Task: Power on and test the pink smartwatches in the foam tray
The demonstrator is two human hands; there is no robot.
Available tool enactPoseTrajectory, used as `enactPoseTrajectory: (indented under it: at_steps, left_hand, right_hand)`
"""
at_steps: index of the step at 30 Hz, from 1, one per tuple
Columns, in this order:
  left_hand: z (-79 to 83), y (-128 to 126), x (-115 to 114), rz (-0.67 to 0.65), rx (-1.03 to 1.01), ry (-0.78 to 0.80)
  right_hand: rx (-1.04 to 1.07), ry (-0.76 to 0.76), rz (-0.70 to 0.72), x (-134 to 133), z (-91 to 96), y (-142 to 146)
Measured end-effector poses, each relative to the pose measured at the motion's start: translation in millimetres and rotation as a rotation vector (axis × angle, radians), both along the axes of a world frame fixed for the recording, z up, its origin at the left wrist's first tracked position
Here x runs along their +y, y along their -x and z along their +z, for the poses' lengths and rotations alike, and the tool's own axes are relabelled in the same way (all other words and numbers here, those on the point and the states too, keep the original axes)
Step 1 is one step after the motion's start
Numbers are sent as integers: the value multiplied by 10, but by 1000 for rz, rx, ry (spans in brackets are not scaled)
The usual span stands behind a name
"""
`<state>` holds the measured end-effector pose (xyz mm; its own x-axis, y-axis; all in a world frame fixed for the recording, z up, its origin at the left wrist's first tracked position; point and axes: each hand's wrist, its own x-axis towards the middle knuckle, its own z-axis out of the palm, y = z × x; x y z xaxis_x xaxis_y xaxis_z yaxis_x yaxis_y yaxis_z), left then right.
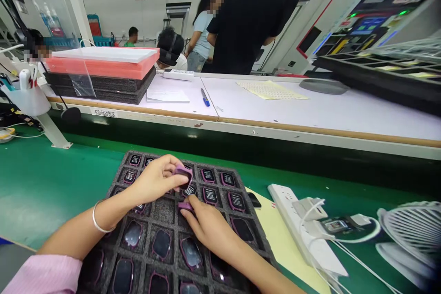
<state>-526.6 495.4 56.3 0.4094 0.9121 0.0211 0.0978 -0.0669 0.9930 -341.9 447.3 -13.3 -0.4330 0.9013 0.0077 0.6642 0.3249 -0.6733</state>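
Observation:
My left hand (160, 177) is closed on a purple-framed smartwatch case (183, 174), raised and tilted above the foam tray. Just below it, my right hand (205, 218) pinches a second purple watch case (185, 206), seen edge-on, at a compartment in the middle of the tray. The dark grey foam tray (162, 211) is divided into square compartments. Several purple-framed watch cases with black screens lie in them; those in the far rows show white lettering, such as one watch case (208, 175). My hands and forearms hide part of the tray.
A white power strip (285, 202) with plugged-in chargers and cables lies right of the tray, near a white fan (409, 234). Behind runs a raised shelf (223, 101) bearing stacked foam trays (103, 85), a blue pen (205, 97) and a yellow sheet (272, 89). Several people are beyond.

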Motion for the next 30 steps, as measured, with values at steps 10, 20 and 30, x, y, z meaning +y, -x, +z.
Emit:
enactPoseTrajectory:
  at_steps: [10,20,30]
  left_hand:
    - [-302,-123,57,205,-245,296]
    - [-529,-63,35,209,64,-137]
    - [-584,-78,-1,230,153,-130]
  right_hand:
    - [1174,664,-177,290,299,67]
    - [1239,717,-188,268,29,62]
    - [1304,716,-85,280,-4,30]
